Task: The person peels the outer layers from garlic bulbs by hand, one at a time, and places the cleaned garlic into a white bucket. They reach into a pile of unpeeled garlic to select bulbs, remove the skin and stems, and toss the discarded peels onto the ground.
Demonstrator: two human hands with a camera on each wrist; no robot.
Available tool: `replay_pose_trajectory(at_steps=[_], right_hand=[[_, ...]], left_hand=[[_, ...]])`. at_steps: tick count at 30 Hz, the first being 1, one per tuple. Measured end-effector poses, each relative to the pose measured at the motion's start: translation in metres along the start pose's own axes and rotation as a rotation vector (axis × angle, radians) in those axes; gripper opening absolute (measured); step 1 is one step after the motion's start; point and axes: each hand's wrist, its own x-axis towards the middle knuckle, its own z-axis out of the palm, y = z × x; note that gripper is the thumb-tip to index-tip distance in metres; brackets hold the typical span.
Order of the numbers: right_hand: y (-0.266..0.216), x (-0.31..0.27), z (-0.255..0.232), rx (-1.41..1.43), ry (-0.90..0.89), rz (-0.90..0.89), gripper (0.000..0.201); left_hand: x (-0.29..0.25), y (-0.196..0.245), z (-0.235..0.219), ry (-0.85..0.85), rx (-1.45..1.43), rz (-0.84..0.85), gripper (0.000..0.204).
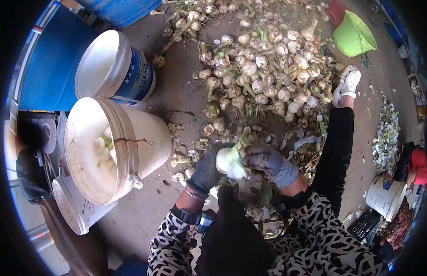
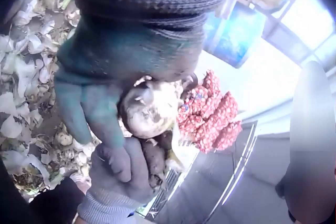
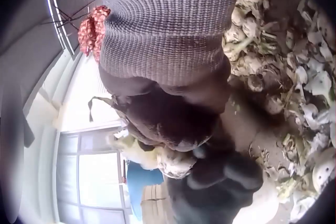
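A white garlic bulb [image 1: 225,161] with a green stalk is between my two gloved hands, over my lap. My left hand [image 1: 206,169], in a dark green-grey glove, grips the bulb from its left side. On the other side, my right hand [image 1: 273,164], in a grey knit glove, has curled fingers on the outer skin by the stalk. In the left wrist view, the bulb [image 2: 149,109] shows pale with brownish patches, the right knuckles close below it. A dry strip of skin [image 3: 122,107] sticks out beside the right fingers in the right wrist view.
A large pile of unpeeled garlic [image 1: 268,64] covers the floor ahead. To the left stand a white bucket [image 1: 149,133] holding peeled bulbs, another bucket [image 1: 139,73] and a lower one [image 1: 61,195]. A green basin [image 1: 356,34] and peel scraps [image 1: 386,138] lie right.
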Motion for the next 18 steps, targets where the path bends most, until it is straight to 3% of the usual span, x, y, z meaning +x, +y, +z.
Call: replay_pose_trajectory(at_steps=[2,3,4,6,8,9,10,12,14,16,17,18], right_hand=[[-0.002,-0.007,0.004,0.412,-0.041,0.356,0.032],[0.014,0.001,0.001,0.047,-0.056,-0.19,0.035],[0.009,-0.002,0.001,0.046,-0.052,-0.186,0.035],[-0.003,-0.007,0.001,0.853,0.156,1.057,0.033],[-0.005,0.003,-0.003,0.819,0.138,1.011,0.031],[-0.007,0.008,-0.008,0.69,0.016,1.052,0.03],[-0.011,0.015,-0.01,0.557,-0.109,1.084,0.028],[-0.005,0.008,0.001,0.461,-0.119,0.998,0.025],[-0.024,0.021,0.012,0.348,0.027,0.92,0.025],[-0.026,0.025,0.008,0.354,0.04,0.869,0.025],[-0.03,0.028,0.003,0.549,-0.027,0.976,0.025],[-0.032,0.029,0.002,0.749,-0.097,1.08,0.026]], left_hand=[[0.006,0.004,-0.004,-0.054,0.025,-0.05,0.045],[0.005,0.005,-0.002,0.022,0.043,-0.041,0.043],[0.004,0.007,-0.001,0.098,0.06,-0.034,0.044],[0.001,0.017,0.001,0.13,-0.056,0.003,0.047],[-0.003,0.029,0.0,0.19,-0.289,0.069,0.056],[-0.004,0.031,-0.008,0.152,-0.034,0.13,0.064],[-0.006,0.034,-0.01,0.154,-0.031,0.125,0.064],[-0.005,0.041,-0.014,0.118,0.245,0.195,0.065],[-0.006,0.048,-0.013,0.117,0.256,0.232,0.063],[-0.012,0.044,-0.005,0.205,-0.654,-0.073,0.057],[-0.011,0.031,-0.015,0.036,-1.003,-0.301,0.051],[-0.011,0.025,-0.013,0.037,-1.003,-0.302,0.051]])
